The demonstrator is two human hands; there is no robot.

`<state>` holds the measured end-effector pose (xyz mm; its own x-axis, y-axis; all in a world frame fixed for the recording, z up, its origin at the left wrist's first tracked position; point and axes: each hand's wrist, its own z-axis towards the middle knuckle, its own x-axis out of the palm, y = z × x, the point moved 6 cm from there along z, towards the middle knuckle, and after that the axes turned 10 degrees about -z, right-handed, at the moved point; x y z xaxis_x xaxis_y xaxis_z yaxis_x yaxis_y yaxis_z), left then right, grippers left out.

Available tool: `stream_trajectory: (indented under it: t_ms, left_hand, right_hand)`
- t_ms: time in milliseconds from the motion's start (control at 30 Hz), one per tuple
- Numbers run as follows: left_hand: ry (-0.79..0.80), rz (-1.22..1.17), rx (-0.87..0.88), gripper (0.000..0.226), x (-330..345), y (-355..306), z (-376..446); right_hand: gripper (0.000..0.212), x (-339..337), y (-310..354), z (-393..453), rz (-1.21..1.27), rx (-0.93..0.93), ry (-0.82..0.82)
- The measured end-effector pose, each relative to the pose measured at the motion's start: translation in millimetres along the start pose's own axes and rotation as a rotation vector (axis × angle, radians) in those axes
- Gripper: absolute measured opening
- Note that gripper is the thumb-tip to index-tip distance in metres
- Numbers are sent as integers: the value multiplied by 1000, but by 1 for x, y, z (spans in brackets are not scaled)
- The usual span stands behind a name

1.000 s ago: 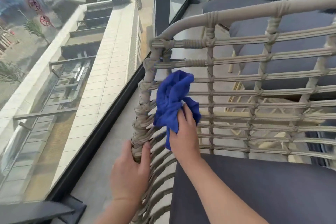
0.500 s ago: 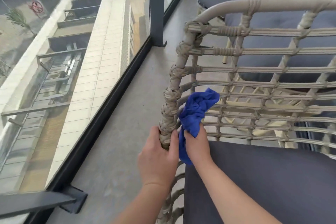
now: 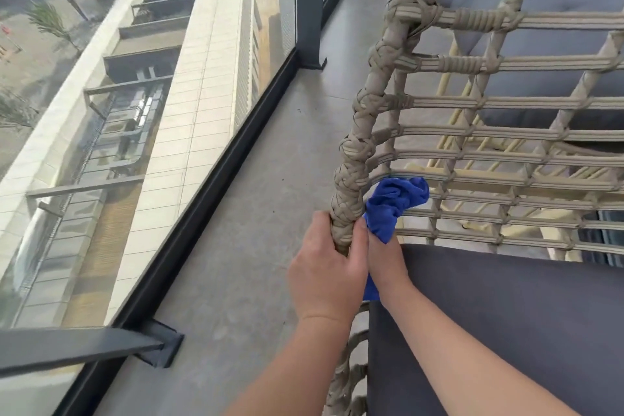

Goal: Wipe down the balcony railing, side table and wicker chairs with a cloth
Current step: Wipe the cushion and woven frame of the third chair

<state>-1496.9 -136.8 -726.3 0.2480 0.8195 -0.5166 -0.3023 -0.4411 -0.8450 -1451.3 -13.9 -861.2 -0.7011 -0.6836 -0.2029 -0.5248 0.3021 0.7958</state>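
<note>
A beige wicker chair point(image 3: 472, 105) with a dark grey seat cushion point(image 3: 506, 314) fills the right side. My left hand point(image 3: 327, 267) grips the chair's wrapped corner post low down. Beside it, my right hand point(image 3: 385, 257) holds a crumpled blue cloth point(image 3: 393, 206) against the lowest slats of the side panel, just above the cushion. Part of the cloth hangs below my right hand. The balcony's glass railing point(image 3: 209, 111), with a dark post point(image 3: 309, 10) and a dark base rail, runs along the left.
Grey balcony floor point(image 3: 256, 213) lies between the glass and the chair. A dark railing bracket point(image 3: 158, 344) sits on the floor at lower left. A second wicker seat with grey cushions point(image 3: 540, 44) stands behind the chair's side panel.
My right hand has brought the cloth down the chair's side panel, from the upper slats to the lowest ones by the cushion. My left hand keeps its grip on the corner post.
</note>
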Motion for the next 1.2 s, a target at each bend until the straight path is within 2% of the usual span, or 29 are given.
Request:
stream_trajectory:
  t_ms: [100,233,400,600,733,833,933,1000,1067,1200]
  left_hand:
    - [2,-12,-19,37,-2,-1,-1]
    - [-18,7,-12,35,-1,-2,-1]
    - [-7,-7,-63,34,0,-1,-1]
    - [64,-62,-91,32,0,0,-3]
    - [58,-81,-102,34,-1,-2,-4]
    - [66,-103,-83,33,-4,0,-5]
    - [76,-70,-79,34,-3,-3,-4]
    - [75,-68,-72,36,-3,-5,-4]
    - [76,-82,-59,39,-2,-3,-4]
    - [75,-115,-59,45,-3,1,-4]
  right_hand:
    - [22,2,3,-6,20,-1,14]
    - [10,-4,15,-22,73,-12,29]
    - [8,-11,36,-65,99,-50,100]
    - [26,-24,55,-125,215,-99,181]
    - [28,-31,57,-142,230,-71,214]
    - [29,-40,66,-138,189,-102,95]
    - [26,-56,77,-119,139,-110,-208]
    - [24,-60,87,-98,144,-91,-309]
    - [27,-55,88,-71,235,-16,-301]
    - [33,-24,54,-15,360,250,-194]
